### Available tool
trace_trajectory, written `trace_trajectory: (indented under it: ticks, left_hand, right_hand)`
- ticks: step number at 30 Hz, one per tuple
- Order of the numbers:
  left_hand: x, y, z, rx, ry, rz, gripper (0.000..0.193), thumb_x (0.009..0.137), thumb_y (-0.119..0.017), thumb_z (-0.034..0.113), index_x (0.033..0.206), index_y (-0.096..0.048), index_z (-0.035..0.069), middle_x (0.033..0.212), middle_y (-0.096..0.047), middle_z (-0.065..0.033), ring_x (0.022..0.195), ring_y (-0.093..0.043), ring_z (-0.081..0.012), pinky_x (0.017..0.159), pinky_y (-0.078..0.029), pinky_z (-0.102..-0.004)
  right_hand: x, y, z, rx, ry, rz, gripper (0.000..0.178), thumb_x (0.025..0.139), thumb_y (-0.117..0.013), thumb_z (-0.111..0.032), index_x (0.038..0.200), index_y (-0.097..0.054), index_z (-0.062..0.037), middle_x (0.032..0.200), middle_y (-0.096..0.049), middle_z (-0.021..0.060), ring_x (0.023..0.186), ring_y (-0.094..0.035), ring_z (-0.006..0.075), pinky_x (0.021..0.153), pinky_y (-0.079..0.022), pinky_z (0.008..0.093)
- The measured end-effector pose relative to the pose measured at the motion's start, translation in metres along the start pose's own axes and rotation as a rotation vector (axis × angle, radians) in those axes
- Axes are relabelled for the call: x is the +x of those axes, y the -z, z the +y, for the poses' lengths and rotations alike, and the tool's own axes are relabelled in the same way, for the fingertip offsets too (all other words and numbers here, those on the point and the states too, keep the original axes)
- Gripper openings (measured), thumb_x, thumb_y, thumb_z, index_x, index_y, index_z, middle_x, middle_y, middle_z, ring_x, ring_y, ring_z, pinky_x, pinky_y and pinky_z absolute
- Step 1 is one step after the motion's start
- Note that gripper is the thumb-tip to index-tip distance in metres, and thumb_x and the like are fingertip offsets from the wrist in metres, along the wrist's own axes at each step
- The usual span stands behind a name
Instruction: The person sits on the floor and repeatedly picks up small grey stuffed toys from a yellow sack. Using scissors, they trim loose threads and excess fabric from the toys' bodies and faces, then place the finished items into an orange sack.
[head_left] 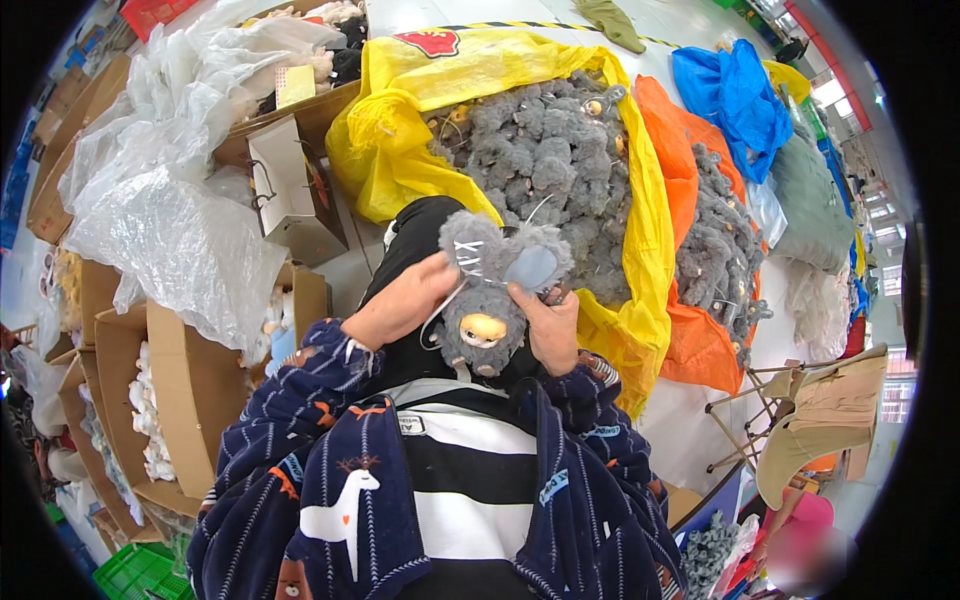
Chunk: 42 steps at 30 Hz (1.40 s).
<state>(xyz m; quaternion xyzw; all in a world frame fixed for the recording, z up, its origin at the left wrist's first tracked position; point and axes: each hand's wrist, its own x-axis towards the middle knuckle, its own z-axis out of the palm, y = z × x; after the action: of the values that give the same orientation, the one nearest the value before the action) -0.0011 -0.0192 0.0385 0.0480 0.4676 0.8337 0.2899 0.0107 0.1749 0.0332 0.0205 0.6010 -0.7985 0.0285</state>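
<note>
A grey plush toy (pixel 490 305) with long ears and a yellowish face plate is held upright over my lap. White lacing (pixel 467 258) crosses its left ear; the right ear has a blue-grey inner patch (pixel 531 268). My right hand (pixel 550 328) grips the toy at the base of the right ear, thumb in front. The fingers of my left hand (pixel 405 300) are pinched together at the left ear's edge. From their tips a white cord (pixel 440 315) hangs in a curve beside the toy's head. Exactly what lies between the left fingertips is partly hidden.
A yellow sack (pixel 645 200) full of grey plush pieces (pixel 550 150) lies open ahead; an orange sack (pixel 690 360) of similar pieces is to its right. Cardboard boxes (pixel 180 390), clear plastic sheeting (pixel 180 220) and a paper bag (pixel 300 190) stand left. A folding chair (pixel 825 425) is at right.
</note>
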Motion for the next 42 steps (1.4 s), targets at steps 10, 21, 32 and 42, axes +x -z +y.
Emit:
trace_trajectory:
  ticks: [10, 21, 32, 42]
  left_hand:
    - [-0.039, 0.026, 0.013, 0.692, -0.100, 0.225, 0.028, 0.086, -0.053, 0.011, 0.110, -0.051, -0.001, 0.093, -0.058, -0.0051, 0.082, -0.054, -0.0102, 0.072, -0.043, -0.0217]
    - [-0.030, -0.007, -0.008, 0.929, -0.352, -0.126, 0.060, 0.070, -0.071, 0.015, 0.120, -0.042, 0.000, 0.107, -0.055, -0.0121, 0.100, -0.051, -0.0202, 0.085, -0.042, -0.0297]
    - [-0.008, -0.008, -0.035, -0.074, -0.033, 0.059, 0.042, 0.082, -0.061, 0.016, 0.119, -0.046, 0.002, 0.113, -0.054, -0.0058, 0.101, -0.050, -0.0131, 0.088, -0.039, -0.0265]
    - [-0.004, -0.010, -0.036, 0.177, -0.112, 0.148, 0.035, 0.085, -0.059, 0.021, 0.113, -0.051, 0.001, 0.105, -0.057, -0.0043, 0.095, -0.052, -0.0110, 0.083, -0.041, -0.0257]
  right_hand:
    - [0.003, 0.016, -0.027, 0.150, -0.064, 0.103, 0.019, 0.073, -0.066, -0.003, 0.088, -0.056, -0.0056, 0.081, -0.060, 0.0015, 0.061, -0.055, 0.0090, 0.056, -0.044, 0.0196]
    - [0.008, -0.001, -0.034, 0.333, -0.205, 0.139, 0.021, 0.077, -0.062, -0.005, 0.097, -0.054, -0.0031, 0.089, -0.059, 0.0041, 0.071, -0.057, 0.0119, 0.062, -0.048, 0.0246]
    - [-0.019, 0.011, -0.037, -0.738, 0.137, -0.129, 0.019, 0.079, -0.062, -0.010, 0.093, -0.059, 0.0028, 0.081, -0.060, 0.0066, 0.071, -0.054, 0.0108, 0.063, -0.043, 0.0235]
    - [-0.018, -0.001, -0.011, 0.016, -0.413, 0.144, 0.022, 0.084, -0.051, -0.011, 0.102, -0.054, 0.0005, 0.065, -0.051, 0.0001, 0.055, -0.043, 0.0046, 0.050, -0.034, 0.0173]
